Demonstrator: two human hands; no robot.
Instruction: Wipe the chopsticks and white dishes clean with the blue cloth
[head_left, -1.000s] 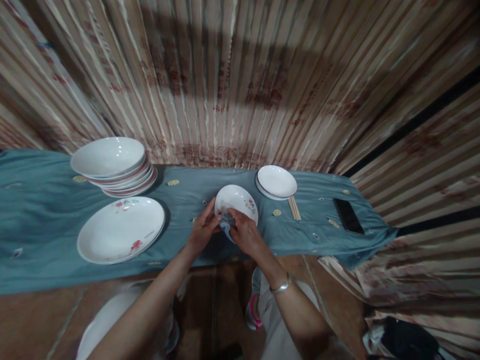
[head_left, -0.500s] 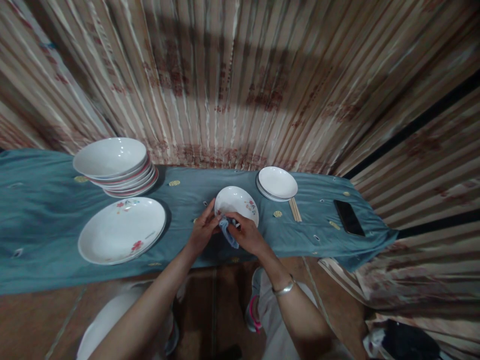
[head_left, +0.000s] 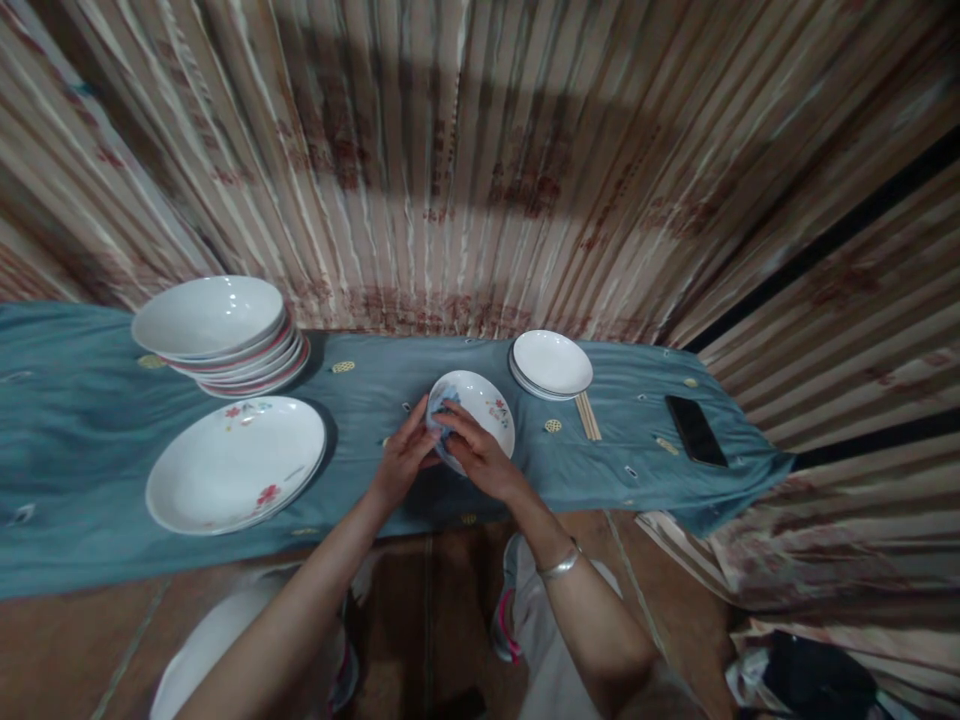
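Note:
A small white plate [head_left: 487, 395] with a red floral print is tilted up over the front part of the table. My left hand [head_left: 406, 455] is closed on its left rim, the thumb by the edge and some fingers hidden beneath. My right hand [head_left: 476, 448] presses a blue cloth [head_left: 448, 395] against the plate's inner face on the left side. Part of the cloth is covered by the right fingers. A silver bangle circles my right wrist.
Large flowered plates [head_left: 232, 465] lie front left, with a stack of bowls [head_left: 214, 320] behind them. Small white plates [head_left: 553, 362], chopsticks [head_left: 589, 416] and a black phone [head_left: 695, 430] are to the right on the teal tablecloth [head_left: 375, 390]. A pleated curtain [head_left: 420, 200] hangs behind.
My right hand has moved the cloth from the plate's near edge up onto its inner left side, where it now spreads flatter. My left hand keeps its hold on the plate.

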